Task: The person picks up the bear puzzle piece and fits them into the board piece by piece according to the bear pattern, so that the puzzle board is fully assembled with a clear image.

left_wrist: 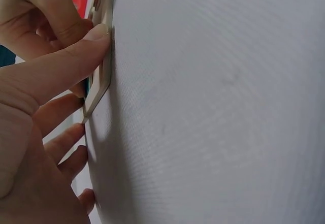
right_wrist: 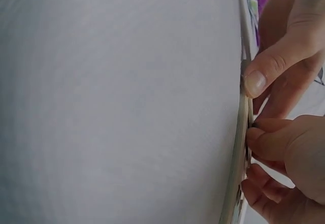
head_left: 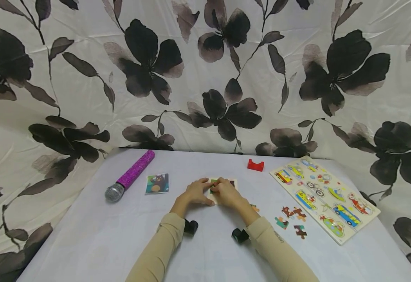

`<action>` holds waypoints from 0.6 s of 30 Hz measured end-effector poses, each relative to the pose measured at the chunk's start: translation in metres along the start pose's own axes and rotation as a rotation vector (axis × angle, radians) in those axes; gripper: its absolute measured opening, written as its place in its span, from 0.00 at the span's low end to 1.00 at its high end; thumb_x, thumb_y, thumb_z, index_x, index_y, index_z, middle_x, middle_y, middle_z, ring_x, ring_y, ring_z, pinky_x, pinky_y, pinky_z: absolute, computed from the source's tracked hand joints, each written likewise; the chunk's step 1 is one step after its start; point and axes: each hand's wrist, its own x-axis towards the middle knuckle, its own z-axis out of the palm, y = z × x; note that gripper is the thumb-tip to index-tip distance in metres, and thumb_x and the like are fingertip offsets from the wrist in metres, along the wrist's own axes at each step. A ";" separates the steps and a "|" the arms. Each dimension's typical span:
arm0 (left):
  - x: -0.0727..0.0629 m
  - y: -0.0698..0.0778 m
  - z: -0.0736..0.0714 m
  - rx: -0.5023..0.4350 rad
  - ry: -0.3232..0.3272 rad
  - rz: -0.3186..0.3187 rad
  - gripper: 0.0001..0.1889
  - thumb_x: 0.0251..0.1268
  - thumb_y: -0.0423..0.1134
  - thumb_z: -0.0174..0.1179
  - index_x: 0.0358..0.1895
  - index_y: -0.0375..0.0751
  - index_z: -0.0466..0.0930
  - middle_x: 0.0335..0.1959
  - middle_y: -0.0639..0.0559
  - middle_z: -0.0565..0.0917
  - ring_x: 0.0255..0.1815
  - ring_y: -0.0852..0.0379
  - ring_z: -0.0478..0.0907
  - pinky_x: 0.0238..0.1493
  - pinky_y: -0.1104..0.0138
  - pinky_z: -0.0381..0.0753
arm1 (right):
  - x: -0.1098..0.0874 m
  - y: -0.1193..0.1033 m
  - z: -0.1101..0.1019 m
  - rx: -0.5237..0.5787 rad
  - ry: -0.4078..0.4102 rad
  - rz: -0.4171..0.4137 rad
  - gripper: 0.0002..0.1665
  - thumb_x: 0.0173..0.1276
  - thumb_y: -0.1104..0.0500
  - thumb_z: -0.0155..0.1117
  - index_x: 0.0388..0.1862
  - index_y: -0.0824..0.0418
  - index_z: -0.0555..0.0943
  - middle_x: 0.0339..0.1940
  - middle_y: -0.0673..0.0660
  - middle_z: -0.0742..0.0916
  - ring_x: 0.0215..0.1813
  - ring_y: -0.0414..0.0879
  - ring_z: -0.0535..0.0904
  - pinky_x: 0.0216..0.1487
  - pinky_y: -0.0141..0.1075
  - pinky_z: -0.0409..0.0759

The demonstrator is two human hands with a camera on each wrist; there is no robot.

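Note:
A small jigsaw board (head_left: 235, 183) with a pale frame lies on the white table, mostly covered by both hands. My left hand (head_left: 195, 192) grips its left side, the thumb (left_wrist: 94, 38) on the near edge and the other fingers spread round the far side. Over the middle of the board, my right hand (head_left: 228, 192) pinches a puzzle piece between thumb and fingertips; the piece is largely hidden. In the right wrist view, the board's edge (right_wrist: 235, 158) runs below both hands. A picture card with a bear (head_left: 157, 184) lies left of the left hand.
Several loose jigsaw pieces (head_left: 300, 232) lie right of the right forearm, and another piece (head_left: 255, 208) is partly behind it. A vehicle puzzle board (head_left: 323, 209) lies at the right. A red block (head_left: 255, 165) stands at the back, a purple glittery microphone (head_left: 135, 171) at the left.

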 end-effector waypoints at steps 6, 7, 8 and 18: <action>0.000 0.000 -0.001 0.003 0.003 0.007 0.42 0.46 0.50 0.72 0.67 0.42 0.68 0.69 0.40 0.64 0.64 0.34 0.64 0.57 0.43 0.66 | 0.002 0.000 0.000 0.066 0.007 0.043 0.13 0.62 0.67 0.64 0.45 0.69 0.84 0.45 0.65 0.81 0.46 0.58 0.73 0.49 0.47 0.72; 0.000 0.000 -0.002 0.002 0.002 0.006 0.42 0.46 0.50 0.71 0.67 0.42 0.67 0.69 0.40 0.63 0.64 0.34 0.64 0.57 0.43 0.66 | 0.003 0.000 -0.001 0.079 0.006 0.056 0.12 0.62 0.67 0.64 0.45 0.70 0.84 0.46 0.65 0.81 0.46 0.58 0.73 0.50 0.47 0.72; 0.000 0.000 -0.003 0.004 0.004 0.007 0.42 0.46 0.50 0.71 0.67 0.42 0.67 0.69 0.40 0.63 0.64 0.34 0.64 0.57 0.44 0.67 | 0.003 0.000 -0.001 0.092 0.005 0.068 0.12 0.62 0.68 0.63 0.45 0.70 0.84 0.46 0.65 0.81 0.46 0.58 0.73 0.50 0.47 0.72; 0.000 -0.001 -0.001 -0.015 -0.011 0.009 0.42 0.47 0.49 0.71 0.68 0.42 0.66 0.70 0.39 0.62 0.65 0.33 0.62 0.57 0.42 0.66 | 0.004 -0.003 -0.006 0.040 -0.096 0.099 0.13 0.63 0.66 0.62 0.47 0.69 0.83 0.47 0.62 0.79 0.44 0.56 0.71 0.48 0.46 0.72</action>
